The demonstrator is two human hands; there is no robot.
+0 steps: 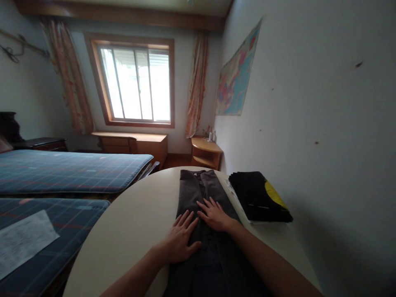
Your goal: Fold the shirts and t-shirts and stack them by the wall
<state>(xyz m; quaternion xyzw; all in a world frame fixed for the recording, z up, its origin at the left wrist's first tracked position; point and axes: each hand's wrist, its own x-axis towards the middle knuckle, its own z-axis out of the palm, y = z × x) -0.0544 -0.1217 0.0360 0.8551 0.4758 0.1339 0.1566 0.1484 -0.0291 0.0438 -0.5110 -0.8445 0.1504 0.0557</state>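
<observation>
A dark grey garment (pixel 193 187) lies lengthwise on a pale round-edged table (pixel 123 231), its sides folded in so that two edges meet along the middle. Its near end runs out of the bottom of the view. My left hand (pixel 182 239) rests flat on the garment's left side, fingers spread and thumb out. Slightly farther up and to the right, my right hand (pixel 215 215) is also laid flat on the cloth with fingers apart. Neither hand grips anything. Right of the garment sits a folded black cloth stack (pixel 253 198) with a yellow patch.
White plastic or paper shows under the black stack. A wall (pixel 324 173) borders the table on the right. Plaid mattresses (pixel 71 171) stand to the left, one bearing a printed sheet (pixel 26 239). A desk (pixel 148 142) and small shelf unit (pixel 206 145) are beyond.
</observation>
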